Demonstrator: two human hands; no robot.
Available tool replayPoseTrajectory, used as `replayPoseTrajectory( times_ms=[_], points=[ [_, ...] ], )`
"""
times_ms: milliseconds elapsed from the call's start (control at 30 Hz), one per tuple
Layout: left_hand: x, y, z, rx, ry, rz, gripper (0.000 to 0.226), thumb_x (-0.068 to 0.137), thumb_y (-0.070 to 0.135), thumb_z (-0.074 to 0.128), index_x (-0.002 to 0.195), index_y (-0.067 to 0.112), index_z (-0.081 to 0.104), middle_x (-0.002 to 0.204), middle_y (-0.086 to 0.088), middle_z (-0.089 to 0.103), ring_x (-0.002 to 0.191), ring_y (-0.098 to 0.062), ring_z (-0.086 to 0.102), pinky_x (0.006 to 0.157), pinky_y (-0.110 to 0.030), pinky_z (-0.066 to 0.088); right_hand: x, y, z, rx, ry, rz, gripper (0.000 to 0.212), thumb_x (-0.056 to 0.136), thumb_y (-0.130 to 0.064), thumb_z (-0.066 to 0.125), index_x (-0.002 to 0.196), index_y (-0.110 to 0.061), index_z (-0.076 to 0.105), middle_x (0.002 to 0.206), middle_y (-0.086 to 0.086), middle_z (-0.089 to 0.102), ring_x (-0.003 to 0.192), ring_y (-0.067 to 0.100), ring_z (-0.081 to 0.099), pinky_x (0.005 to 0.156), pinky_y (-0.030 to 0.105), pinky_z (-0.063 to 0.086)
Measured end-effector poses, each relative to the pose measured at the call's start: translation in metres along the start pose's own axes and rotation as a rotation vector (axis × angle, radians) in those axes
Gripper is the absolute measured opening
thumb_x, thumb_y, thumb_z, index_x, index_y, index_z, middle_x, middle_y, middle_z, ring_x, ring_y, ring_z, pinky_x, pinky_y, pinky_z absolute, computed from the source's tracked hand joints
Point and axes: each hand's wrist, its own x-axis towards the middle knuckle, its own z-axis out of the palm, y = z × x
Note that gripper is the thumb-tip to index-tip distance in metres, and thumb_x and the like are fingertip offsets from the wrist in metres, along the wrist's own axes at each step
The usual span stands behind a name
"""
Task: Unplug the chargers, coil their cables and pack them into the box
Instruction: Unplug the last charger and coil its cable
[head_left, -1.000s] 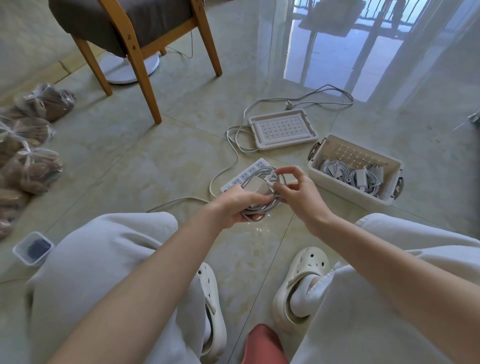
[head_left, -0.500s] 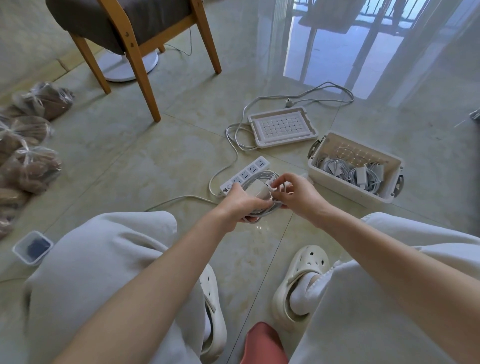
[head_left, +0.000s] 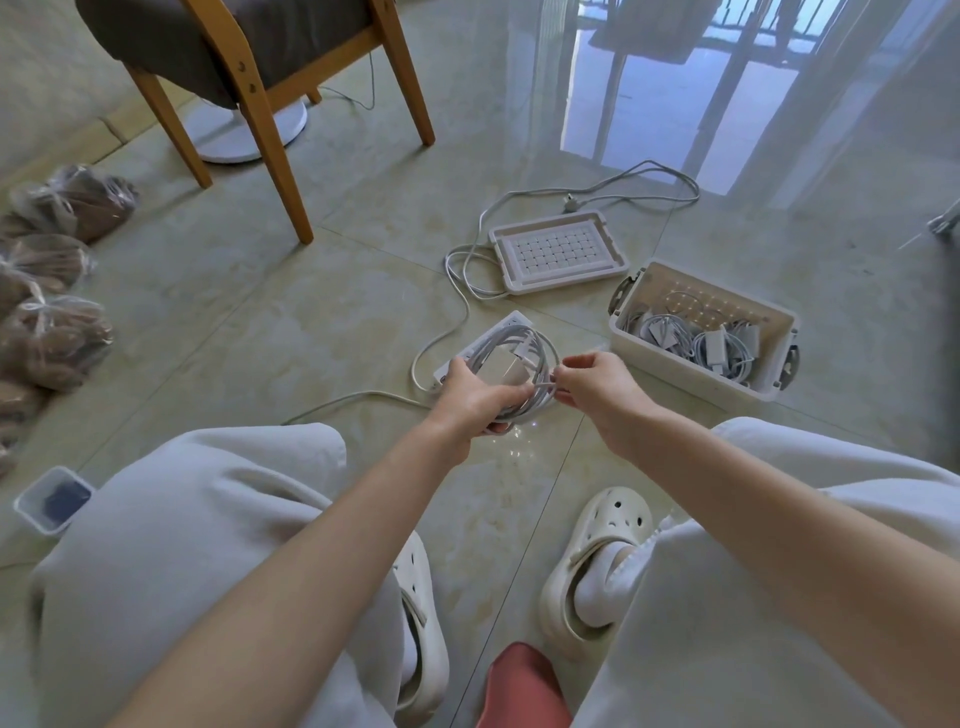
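Held just above one power strip (head_left: 448, 368) on the floor (head_left: 311, 322): one charger (head_left: 511, 366), its cable (head_left: 540, 402) wound in loops around it. Gripped by the left hand (head_left: 475, 402), fingers (head_left: 506, 395) curled round the coil; pinched at the cable's end by the right hand (head_left: 597, 387). Just to the right, one open box (head_left: 691, 376), several coiled chargers inside, exact count unclear. Beyond, one lid (head_left: 556, 252) lying flat. Nearer, two pale clogs (head_left: 597, 561).
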Motion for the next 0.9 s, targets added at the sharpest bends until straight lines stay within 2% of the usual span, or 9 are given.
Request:
replayPoseTrajectory(
  times_ms=[100, 200, 300, 433, 500, 567, 667, 767, 900],
  points=[
    [-0.002, 0.005, -0.003, -0.032, -0.1, -0.004, 0.065, 0.075, 0.014, 0.078, 0.128, 0.008, 0.041, 0.109, -0.012, 0.061, 0.072, -0.015, 0.06, 0.051, -0.022, 0.049, 0.0, -0.008, -0.009, 0.347, -0.038, 0.091, 0.032, 0.089, 0.015, 0.043, 0.114, -0.003, 0.051, 0.09, 0.009, 0.06, 0.078, 0.014, 0.058, 0.075, 0.023, 0.05],
    [-0.007, 0.014, -0.008, -0.043, -0.273, -0.02, 0.047, 0.079, 0.01, 0.074, 0.121, 0.005, 0.052, 0.089, -0.007, 0.065, 0.062, -0.012, 0.061, 0.052, -0.023, 0.049, -0.005, -0.011, -0.014, 0.468, -0.184, 0.091, 0.04, 0.083, 0.023, 0.036, 0.106, -0.003, 0.055, 0.083, 0.004, 0.063, 0.076, 0.01, 0.057, 0.072, 0.021, 0.041],
    [-0.01, 0.016, -0.009, -0.027, -0.349, -0.059, 0.038, 0.082, 0.009, 0.07, 0.117, 0.005, 0.057, 0.081, -0.004, 0.064, 0.061, -0.012, 0.061, 0.055, -0.023, 0.051, -0.011, -0.01, -0.013, 0.234, -0.141, -0.034, 0.029, 0.084, 0.015, 0.045, 0.101, -0.006, 0.053, 0.083, 0.005, 0.063, 0.076, 0.012, 0.06, 0.073, 0.024, 0.049],
    [-0.009, 0.013, -0.006, -0.059, -0.321, -0.098, 0.015, 0.084, 0.012, 0.068, 0.097, 0.012, 0.062, 0.082, -0.006, 0.062, 0.066, -0.014, 0.059, 0.058, -0.022, 0.048, -0.018, -0.007, -0.003, 0.121, -0.081, -0.246, 0.027, 0.097, -0.003, 0.032, 0.112, -0.018, 0.049, 0.084, 0.004, 0.062, 0.084, 0.018, 0.062, 0.083, 0.038, 0.051],
    [-0.009, 0.015, -0.007, -0.043, -0.304, -0.094, 0.005, 0.085, 0.013, 0.068, 0.087, 0.011, 0.064, 0.078, -0.006, 0.063, 0.063, -0.013, 0.06, 0.053, -0.019, 0.048, -0.022, -0.005, 0.0, 0.026, -0.122, -0.343, 0.021, 0.1, -0.019, 0.035, 0.113, -0.022, 0.052, 0.089, 0.001, 0.061, 0.082, 0.012, 0.058, 0.078, 0.027, 0.05],
    [-0.01, 0.015, -0.008, -0.011, -0.293, -0.073, 0.007, 0.084, 0.01, 0.067, 0.091, 0.01, 0.064, 0.077, -0.006, 0.063, 0.058, -0.011, 0.061, 0.049, -0.018, 0.047, -0.023, -0.004, 0.001, -0.192, -0.128, -0.406, 0.019, 0.096, -0.027, 0.048, 0.113, -0.027, 0.055, 0.087, -0.004, 0.059, 0.074, 0.007, 0.055, 0.06, 0.01, 0.043],
    [-0.01, 0.009, -0.007, 0.04, -0.296, -0.044, 0.025, 0.083, 0.01, 0.069, 0.106, 0.014, 0.062, 0.083, -0.006, 0.064, 0.061, -0.011, 0.061, 0.049, -0.02, 0.047, -0.018, -0.001, -0.001, -0.289, -0.1, -0.359, 0.016, 0.09, -0.021, 0.06, 0.102, -0.031, 0.057, 0.1, 0.002, 0.059, 0.078, 0.012, 0.055, 0.054, 0.01, 0.039],
    [-0.011, 0.003, -0.004, 0.027, -0.315, -0.039, 0.019, 0.083, 0.01, 0.069, 0.1, 0.017, 0.062, 0.09, -0.01, 0.062, 0.071, -0.017, 0.059, 0.049, -0.021, 0.047, -0.016, -0.002, -0.003, -0.253, -0.059, -0.321, 0.021, 0.084, -0.016, 0.068, 0.095, -0.034, 0.062, 0.117, 0.007, 0.058, 0.094, 0.015, 0.056, 0.068, 0.016, 0.039],
    [-0.009, 0.003, -0.003, -0.015, -0.336, -0.04, 0.016, 0.084, 0.009, 0.067, 0.097, 0.018, 0.061, 0.092, -0.011, 0.062, 0.072, -0.017, 0.06, 0.055, -0.022, 0.05, -0.019, -0.008, -0.007, -0.241, -0.003, -0.35, 0.026, 0.08, -0.012, 0.071, 0.104, -0.021, 0.071, 0.119, 0.0, 0.061, 0.099, 0.008, 0.051, 0.083, 0.017, 0.035]
  ],
)
